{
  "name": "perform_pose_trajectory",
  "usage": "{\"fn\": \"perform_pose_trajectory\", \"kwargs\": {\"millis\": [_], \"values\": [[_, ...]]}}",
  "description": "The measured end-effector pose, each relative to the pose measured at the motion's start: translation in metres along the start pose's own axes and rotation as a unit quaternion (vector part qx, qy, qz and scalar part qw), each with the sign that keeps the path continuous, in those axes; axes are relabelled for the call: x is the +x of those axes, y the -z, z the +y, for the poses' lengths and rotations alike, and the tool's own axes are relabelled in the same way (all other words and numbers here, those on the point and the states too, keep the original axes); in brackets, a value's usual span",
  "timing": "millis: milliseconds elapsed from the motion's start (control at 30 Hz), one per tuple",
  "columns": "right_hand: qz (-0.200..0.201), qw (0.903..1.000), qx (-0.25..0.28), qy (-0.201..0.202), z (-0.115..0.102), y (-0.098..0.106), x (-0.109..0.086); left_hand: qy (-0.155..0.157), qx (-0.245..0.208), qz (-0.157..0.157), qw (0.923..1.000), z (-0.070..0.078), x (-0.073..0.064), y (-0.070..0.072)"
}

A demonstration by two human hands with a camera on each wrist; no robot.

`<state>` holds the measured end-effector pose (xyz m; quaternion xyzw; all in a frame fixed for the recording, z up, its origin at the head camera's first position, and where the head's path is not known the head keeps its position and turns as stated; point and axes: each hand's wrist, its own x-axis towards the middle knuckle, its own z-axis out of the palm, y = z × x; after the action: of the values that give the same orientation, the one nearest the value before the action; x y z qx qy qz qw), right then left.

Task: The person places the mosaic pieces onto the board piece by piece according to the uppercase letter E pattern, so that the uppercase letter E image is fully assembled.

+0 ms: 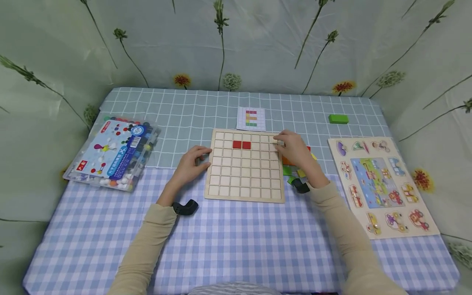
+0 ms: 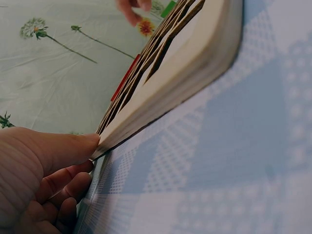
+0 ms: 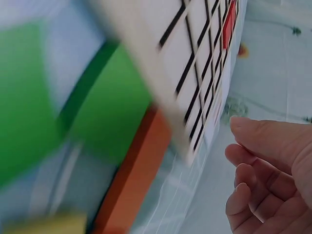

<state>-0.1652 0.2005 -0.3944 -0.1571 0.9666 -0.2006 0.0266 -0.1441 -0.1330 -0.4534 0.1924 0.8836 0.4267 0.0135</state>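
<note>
Head view: the square, pale wooden grid board (image 1: pixel 245 171) lies mid-table, its sides running near to far, neither axis clearly longer. The left hand (image 1: pixel 190 165), nearer, touches its left edge; the right hand (image 1: pixel 293 150) overlaps its far right corner.

Left wrist view: thumb against the edge, fingers relaxed.

Right wrist view: fingers loosely curled, apparently holding nothing, board leftward.

head: high, facing forward-down; both wrist views: low, close, tilted, toward backdrop (image 1: pixel 265 49); all three share gridded board (image 1: pixel 245 172)
</note>
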Motion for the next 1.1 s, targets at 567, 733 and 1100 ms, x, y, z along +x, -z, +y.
{"fn": "perform_pose_trajectory", "kwargs": {"millis": [567,733,1100], "values": [[0.056,0.9963,-0.007,-0.065,0.049,0.011,-0.029,0.008,0.003,-0.003,1.0,0.003,0.001,0.002],[0.052,0.995,-0.009,-0.085,0.053,0.012,-0.033,0.01,0.0,-0.004,0.9999,0.004,0.0,0.003],[0.034,0.9929,-0.008,-0.114,0.063,0.007,-0.038,0.01,-0.003,-0.007,0.9999,0.003,0.001,0.001]]}}
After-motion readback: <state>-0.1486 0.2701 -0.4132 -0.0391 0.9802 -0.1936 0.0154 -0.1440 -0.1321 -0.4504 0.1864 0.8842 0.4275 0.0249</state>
